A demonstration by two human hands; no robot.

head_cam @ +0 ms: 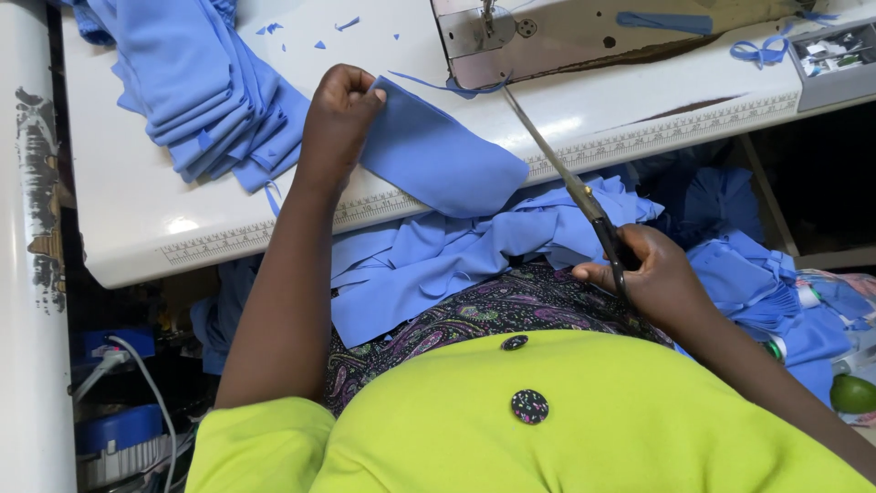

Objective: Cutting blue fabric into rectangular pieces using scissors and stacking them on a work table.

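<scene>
Two hands at work, both ours; left hand [339,114] pinches top corner of blue fabric piece [438,160], fingers closed on it, holding it flat on white table [137,215] just below sewing machine [566,36]. Right hand [652,274] is clamped round handles of scissors [566,173]; blades long, slim, metal, tips reaching a thin blue strand at machine base. We judge step as thread trimming, approx. mid-cut; next move needs strand kept taut, tips aligned on it. Fabric is smooth, matt, w/ rounded lower end; stacked blue pieces [201,82] lie top left; more cloth heaped in lap.
</scene>
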